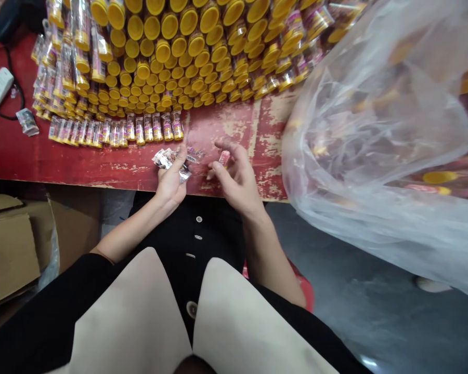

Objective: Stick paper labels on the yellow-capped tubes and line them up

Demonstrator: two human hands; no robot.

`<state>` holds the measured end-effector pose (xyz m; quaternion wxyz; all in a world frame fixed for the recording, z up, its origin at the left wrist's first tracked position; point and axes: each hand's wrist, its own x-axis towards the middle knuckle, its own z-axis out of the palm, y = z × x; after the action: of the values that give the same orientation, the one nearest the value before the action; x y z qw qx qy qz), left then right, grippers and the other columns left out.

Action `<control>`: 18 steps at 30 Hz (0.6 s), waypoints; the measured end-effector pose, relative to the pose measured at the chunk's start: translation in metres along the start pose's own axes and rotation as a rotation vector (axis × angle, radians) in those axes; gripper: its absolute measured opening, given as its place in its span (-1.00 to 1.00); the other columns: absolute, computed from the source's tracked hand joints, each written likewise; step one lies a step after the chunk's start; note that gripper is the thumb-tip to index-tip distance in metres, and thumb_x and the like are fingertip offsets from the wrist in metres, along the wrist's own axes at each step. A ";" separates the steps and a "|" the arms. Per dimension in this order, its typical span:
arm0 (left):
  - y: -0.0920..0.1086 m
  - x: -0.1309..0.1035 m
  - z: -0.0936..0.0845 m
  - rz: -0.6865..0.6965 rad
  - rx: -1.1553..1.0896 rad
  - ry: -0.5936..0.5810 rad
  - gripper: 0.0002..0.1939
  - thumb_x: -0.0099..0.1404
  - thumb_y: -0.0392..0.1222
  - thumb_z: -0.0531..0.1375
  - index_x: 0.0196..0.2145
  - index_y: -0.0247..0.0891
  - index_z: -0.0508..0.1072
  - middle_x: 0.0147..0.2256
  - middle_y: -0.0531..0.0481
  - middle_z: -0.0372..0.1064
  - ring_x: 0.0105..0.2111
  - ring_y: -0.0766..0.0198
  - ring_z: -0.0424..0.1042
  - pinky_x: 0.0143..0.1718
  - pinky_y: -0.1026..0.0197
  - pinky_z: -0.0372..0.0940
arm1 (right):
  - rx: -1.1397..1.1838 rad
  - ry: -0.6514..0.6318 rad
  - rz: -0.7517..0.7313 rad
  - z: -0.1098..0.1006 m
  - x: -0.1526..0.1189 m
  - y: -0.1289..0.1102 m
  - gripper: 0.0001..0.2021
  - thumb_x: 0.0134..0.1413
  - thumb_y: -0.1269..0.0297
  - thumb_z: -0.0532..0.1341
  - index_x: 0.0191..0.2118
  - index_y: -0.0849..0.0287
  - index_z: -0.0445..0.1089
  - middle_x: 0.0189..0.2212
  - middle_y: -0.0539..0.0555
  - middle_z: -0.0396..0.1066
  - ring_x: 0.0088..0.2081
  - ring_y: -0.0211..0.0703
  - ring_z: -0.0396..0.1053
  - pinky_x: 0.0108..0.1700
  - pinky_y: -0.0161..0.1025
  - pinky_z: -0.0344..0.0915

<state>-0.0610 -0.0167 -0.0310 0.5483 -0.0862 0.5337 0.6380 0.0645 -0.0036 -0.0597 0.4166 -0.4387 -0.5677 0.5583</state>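
Note:
My left hand (172,179) is closed on a bunch of small silver foil packets (164,157), with the thumb pressed over them. My right hand (237,179) is curled, thumb and fingers around a small pink-and-white piece (224,157) whose kind I cannot make out. Between the hands, close to the left fingertips, is a small clear printed wrapper or tube (195,154), blurred. Just beyond the left hand, a row of small clear tubes with yellow caps (148,128) lies on the red table (218,122).
A large stack of yellow-capped tubes (164,52) fills the back of the table. On the right bulges a translucent plastic bag (335,156) with more tubes. A white device (0,88), a black cable and a small packet (27,122) lie left. Cardboard boxes (11,249) stand below left.

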 end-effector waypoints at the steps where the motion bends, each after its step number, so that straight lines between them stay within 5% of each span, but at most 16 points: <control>1: 0.002 0.000 0.000 -0.015 -0.001 0.001 -0.79 0.16 -0.27 0.39 -0.42 -0.31 0.40 -0.45 0.12 0.35 -0.51 0.49 0.28 -0.41 0.34 0.18 | -0.073 0.006 -0.053 -0.005 -0.005 -0.001 -0.53 0.19 -0.09 0.21 0.15 -0.03 0.27 0.06 0.12 0.35 -0.29 -0.26 0.43 -0.27 -0.22 0.51; 6: 0.004 -0.003 0.001 -0.044 -0.010 -0.033 -0.81 0.17 -0.27 0.38 -0.42 -0.32 0.41 -0.45 0.12 0.37 -0.52 0.51 0.31 -0.44 0.38 0.22 | -0.305 0.044 -0.197 -0.017 -0.027 -0.011 -0.62 0.19 0.17 0.25 0.11 0.02 0.29 -0.09 0.12 0.38 -0.08 -0.10 0.45 -0.03 -0.09 0.50; 10: 0.000 -0.004 0.002 -0.036 0.027 -0.110 -0.87 0.23 -0.29 0.33 -0.35 -0.34 0.44 -0.41 0.10 0.41 -0.44 0.48 0.41 -0.35 0.38 0.30 | -0.498 0.106 -0.307 -0.021 -0.032 -0.025 -0.73 0.15 0.26 0.28 -0.02 0.06 0.42 -0.17 0.13 0.45 -0.15 -0.07 0.46 -0.13 -0.09 0.50; 18: -0.003 -0.006 0.000 -0.025 0.042 -0.192 -0.87 0.21 -0.32 0.34 -0.26 -0.30 0.50 -0.29 0.06 0.46 -0.21 0.36 0.51 -0.04 0.21 0.38 | -0.576 0.211 -0.438 -0.026 -0.041 -0.040 -0.63 0.10 0.32 0.34 0.05 -0.08 0.50 -0.22 0.11 0.46 -0.33 -0.18 0.43 -0.35 -0.18 0.46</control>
<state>-0.0562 -0.0208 -0.0284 0.6065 -0.0201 0.4908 0.6252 0.0989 -0.0355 -0.0184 0.4420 -0.4613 -0.7356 0.2252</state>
